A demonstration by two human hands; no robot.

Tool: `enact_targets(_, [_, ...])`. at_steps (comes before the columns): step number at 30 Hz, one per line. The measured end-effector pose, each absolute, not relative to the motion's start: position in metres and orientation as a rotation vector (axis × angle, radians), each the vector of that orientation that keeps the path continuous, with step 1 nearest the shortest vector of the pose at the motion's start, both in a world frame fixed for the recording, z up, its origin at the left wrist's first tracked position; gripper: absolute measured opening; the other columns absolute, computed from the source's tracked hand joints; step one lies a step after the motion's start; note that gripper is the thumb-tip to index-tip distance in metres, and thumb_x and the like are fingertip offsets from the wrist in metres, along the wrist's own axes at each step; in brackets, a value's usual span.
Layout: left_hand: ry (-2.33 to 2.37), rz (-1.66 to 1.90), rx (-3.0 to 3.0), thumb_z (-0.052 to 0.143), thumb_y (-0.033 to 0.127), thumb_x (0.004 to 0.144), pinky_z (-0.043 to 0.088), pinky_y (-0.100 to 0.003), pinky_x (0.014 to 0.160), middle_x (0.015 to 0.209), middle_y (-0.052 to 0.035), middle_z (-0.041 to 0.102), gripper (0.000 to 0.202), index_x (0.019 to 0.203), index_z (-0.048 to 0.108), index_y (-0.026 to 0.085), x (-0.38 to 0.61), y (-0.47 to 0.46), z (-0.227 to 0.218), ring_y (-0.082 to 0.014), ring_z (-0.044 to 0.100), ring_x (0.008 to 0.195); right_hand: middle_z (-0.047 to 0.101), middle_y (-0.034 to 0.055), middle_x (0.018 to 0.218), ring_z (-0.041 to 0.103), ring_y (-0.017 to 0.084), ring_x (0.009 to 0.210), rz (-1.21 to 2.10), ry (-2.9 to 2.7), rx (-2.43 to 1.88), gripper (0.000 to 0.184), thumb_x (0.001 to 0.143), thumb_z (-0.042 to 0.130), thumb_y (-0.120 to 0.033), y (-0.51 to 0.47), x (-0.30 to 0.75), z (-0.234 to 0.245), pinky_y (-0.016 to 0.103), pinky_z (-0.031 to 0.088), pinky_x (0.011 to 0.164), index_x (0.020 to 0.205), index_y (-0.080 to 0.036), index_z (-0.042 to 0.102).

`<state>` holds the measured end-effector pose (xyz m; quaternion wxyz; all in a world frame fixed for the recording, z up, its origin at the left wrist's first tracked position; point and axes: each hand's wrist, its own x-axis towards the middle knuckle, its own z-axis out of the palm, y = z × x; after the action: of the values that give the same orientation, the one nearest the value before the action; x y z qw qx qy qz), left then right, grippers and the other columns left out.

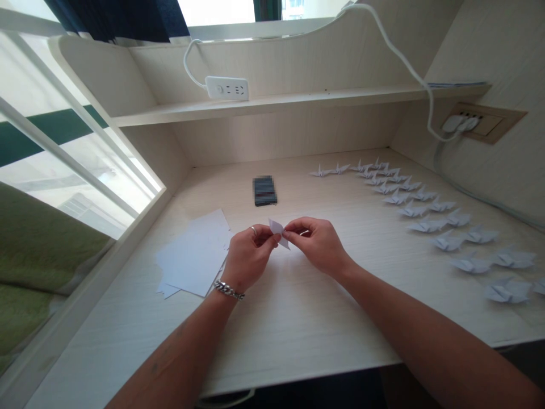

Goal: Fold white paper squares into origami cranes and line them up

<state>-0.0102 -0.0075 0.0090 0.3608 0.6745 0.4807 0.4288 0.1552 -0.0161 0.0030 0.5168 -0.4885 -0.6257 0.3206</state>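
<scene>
Both my hands meet over the middle of the pale wooden desk [298,318], pinching one small folded piece of white paper [279,232] between them. My left hand [247,255], with a ring and a chain bracelet, grips the paper's left side. My right hand [317,244] holds its right side with closed fingertips. The paper is partly folded into a pointed shape and is lifted a little above the desk.
A stack of white paper sheets [193,261] lies left of my hands. A dark phone [264,191] lies behind them. Several folded paper cranes [426,210] form rows along the right side. A power strip [227,88] rests on the shelf; a wall socket [468,122] is at right.
</scene>
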Motion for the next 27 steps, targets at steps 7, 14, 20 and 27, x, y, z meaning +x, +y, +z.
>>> enact_targets(7, [1.243,1.102,1.763,0.067,0.033,0.077,0.053,-0.029,0.066,0.074,-0.0037,0.074,0.017,0.083,0.071,0.018,-0.0117,-0.0064,0.0064,-0.0182,0.068,0.069,0.072,0.0046,0.079,0.066,0.018,0.073,0.807,-1.533,-1.179,0.010,0.076,0.068,-0.026,-0.0162,0.1562,0.0041,0.030,0.053,0.069,0.080,-0.018,0.072])
enact_targets(14, [1.248,1.094,1.791,0.066,0.033,0.079,0.053,-0.029,0.067,0.075,-0.0039,0.073,0.017,0.083,0.069,0.018,-0.0125,-0.0059,0.0050,-0.0181,0.068,0.070,0.072,0.0050,0.080,0.067,0.019,0.075,0.868,-1.540,-1.150,0.013,0.075,0.070,-0.030,-0.0160,0.1565,0.0035,0.031,0.054,0.070,0.080,-0.018,0.072])
enact_targets(20, [1.244,1.037,1.823,0.065,0.032,0.079,0.053,-0.028,0.068,0.077,-0.0044,0.073,0.016,0.083,0.071,0.018,-0.0103,-0.0082,0.0094,-0.0183,0.068,0.072,0.073,0.0048,0.082,0.067,0.018,0.076,0.878,-1.558,-1.143,0.012,0.077,0.068,-0.027,-0.0155,0.1567,0.0036,0.030,0.053,0.070,0.084,-0.018,0.072])
enact_targets(27, [1.199,1.247,1.724,0.074,0.031,0.072,0.056,-0.031,0.073,0.084,-0.0054,0.071,0.027,0.092,0.064,0.016,-0.0100,-0.0064,0.0058,-0.0179,0.068,0.076,0.072,0.0048,0.082,0.066,0.018,0.075,0.817,-1.569,-1.171,0.012,0.080,0.064,-0.026,-0.0137,0.1562,0.0003,0.030,0.052,0.069,0.086,-0.018,0.072])
